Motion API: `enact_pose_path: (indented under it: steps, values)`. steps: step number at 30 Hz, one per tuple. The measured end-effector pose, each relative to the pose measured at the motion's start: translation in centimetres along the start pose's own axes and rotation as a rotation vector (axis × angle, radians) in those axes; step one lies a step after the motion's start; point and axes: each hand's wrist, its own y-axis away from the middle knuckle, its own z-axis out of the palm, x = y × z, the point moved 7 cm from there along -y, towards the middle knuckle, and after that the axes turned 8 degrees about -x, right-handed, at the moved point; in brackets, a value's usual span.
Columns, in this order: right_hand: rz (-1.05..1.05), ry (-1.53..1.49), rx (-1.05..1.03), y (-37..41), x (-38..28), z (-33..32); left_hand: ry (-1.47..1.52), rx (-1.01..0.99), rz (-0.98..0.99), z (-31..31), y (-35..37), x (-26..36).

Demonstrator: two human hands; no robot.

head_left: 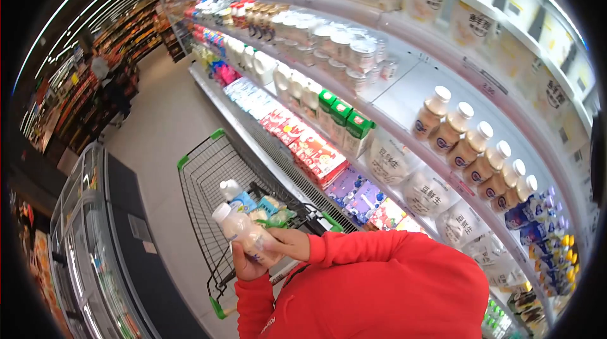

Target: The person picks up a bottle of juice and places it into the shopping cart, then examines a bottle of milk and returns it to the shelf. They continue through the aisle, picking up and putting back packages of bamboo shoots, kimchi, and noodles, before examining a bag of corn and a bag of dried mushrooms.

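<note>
Both my hands hold a plastic drink bottle [236,225] with a white cap and a pale beige body, tilted with its cap toward the upper left. My left hand [248,264] grips its lower side, fingers closed. From the right, my right hand [289,244] is wrapped round its base end. Just beyond the bottle is a wire shopping cart [201,168] with green corners. Inside it lie a white-capped bottle [231,188], a blue package [244,202] and green-and-white packages [275,212].
A chilled shelf unit [404,118] runs along the right. On it stand a row of white-capped bottles [465,133], green-topped cartons [359,125] and round white packs [427,193]. A glass-sided freezer [88,212] borders the aisle at left. A person [107,77] stands far down the aisle.
</note>
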Motion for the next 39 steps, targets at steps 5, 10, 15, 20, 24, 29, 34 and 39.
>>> enact_pose_path:
  steps: [5,10,15,20,24,29,34,39]
  values:
    - [0.009,0.354,0.215,3.0,-6.1,-4.8,-0.190,0.058,0.052,3.2,-4.8,-2.0]
    - [-0.207,0.591,0.592,7.0,-10.4,-11.6,-0.232,-0.151,-0.039,7.7,-12.6,-8.0]
    - [-0.264,1.005,1.057,11.4,-12.0,-22.0,-0.676,-0.396,-0.107,15.2,-22.5,-13.7]
    - [-0.357,1.007,1.353,14.0,-14.8,-30.1,-0.612,-0.596,-0.145,20.5,-30.3,-20.1]
    - [-0.398,0.878,1.505,14.6,-13.8,-33.6,-0.488,-0.687,-0.174,20.8,-33.6,-24.0]
    - [-0.023,0.948,1.507,15.1,-8.5,-36.6,-0.747,-0.556,-0.177,15.3,-31.3,-21.8]
    - [0.023,0.909,1.549,15.8,-7.5,-38.1,-0.412,-0.421,-0.313,4.1,-22.4,-12.7]
    - [0.052,0.960,1.580,15.8,-7.1,-37.8,-0.660,0.401,-0.148,-12.8,-6.9,0.3]
